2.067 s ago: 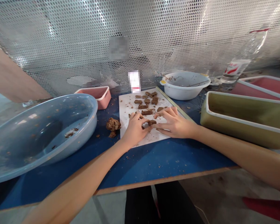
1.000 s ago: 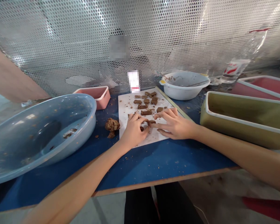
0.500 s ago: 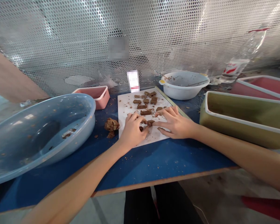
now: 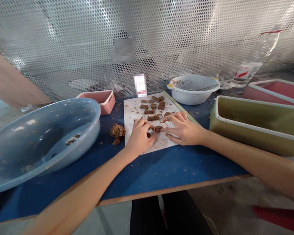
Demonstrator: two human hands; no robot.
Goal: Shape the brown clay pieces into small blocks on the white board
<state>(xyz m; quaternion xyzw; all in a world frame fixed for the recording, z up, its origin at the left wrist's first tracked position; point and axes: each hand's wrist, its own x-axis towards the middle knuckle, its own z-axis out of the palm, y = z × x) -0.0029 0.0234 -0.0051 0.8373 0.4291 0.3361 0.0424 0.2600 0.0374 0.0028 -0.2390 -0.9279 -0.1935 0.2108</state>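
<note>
My left hand (image 4: 139,137) is curled over the near part of a white board (image 4: 131,112), its thumb and fingers closed about a small brown clay piece (image 4: 158,129). From the other side my right hand (image 4: 187,130) reaches in with fingers spread, the index fingertip at the right end of that piece. Further brown clay, partly hidden, shows under my left fingers. Behind my hands, several shaped clay pieces (image 4: 153,117) lie in rows on the board. A rough clay lump (image 4: 117,130) rests on the blue table (image 4: 152,173) at the board's left.
A large blue basin (image 4: 88,107) stands at left, with a pink box (image 4: 109,103) behind it. At right are a white basin (image 4: 189,96), an olive planter box (image 4: 250,132), a pink planter box (image 4: 279,86) and a plastic bottle (image 4: 247,70). A perforated metal screen (image 4: 88,42) rises behind.
Almost nothing differs. My hands stay in the same place, with at most a tiny shift of the fingers at the clay piece.
</note>
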